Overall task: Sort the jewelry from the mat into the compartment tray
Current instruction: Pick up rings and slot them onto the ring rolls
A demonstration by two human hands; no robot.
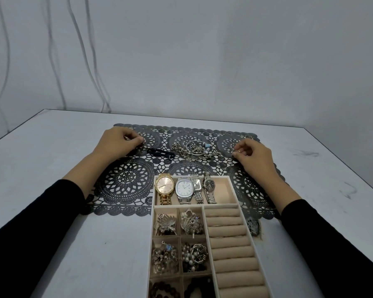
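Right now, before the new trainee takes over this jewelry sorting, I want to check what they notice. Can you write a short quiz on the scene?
1. How many watches lie in the far compartment of the tray?
2. True or false: the black link chain lies on the mat close to the left hand.
3. Where is the tangle of silver chains? A) in the tray B) on the mat, between the left hand and the right hand C) on the bare table

Key: 1. Four. 2. True. 3. B.
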